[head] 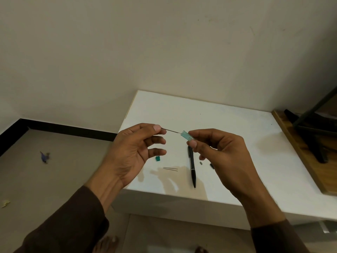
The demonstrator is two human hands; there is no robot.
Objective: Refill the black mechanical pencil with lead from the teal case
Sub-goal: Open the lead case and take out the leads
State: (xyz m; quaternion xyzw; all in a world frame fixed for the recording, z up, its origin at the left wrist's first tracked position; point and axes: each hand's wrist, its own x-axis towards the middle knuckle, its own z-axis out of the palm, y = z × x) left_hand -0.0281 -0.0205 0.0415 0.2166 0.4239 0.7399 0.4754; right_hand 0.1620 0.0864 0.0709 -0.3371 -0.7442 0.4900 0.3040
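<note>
My right hand [218,150] pinches the small teal lead case [187,136] above the white table [237,161], its open end toward the left. My left hand [135,148] pinches one end of a thin lead [172,131] between thumb and forefinger; the lead's other end reaches into the case's mouth. The black mechanical pencil [192,167] lies on the table below the case, tip toward me. Two loose leads [170,169] lie side by side to its left. The teal cap [158,158] sits on the table below my left fingers.
A small grey piece [201,163] and a small black piece [211,165] lie to the right of the pencil. A wooden board [299,152] with black stand legs [313,141] borders the table's right side. The floor drops away on the left; scraps [44,157] lie there.
</note>
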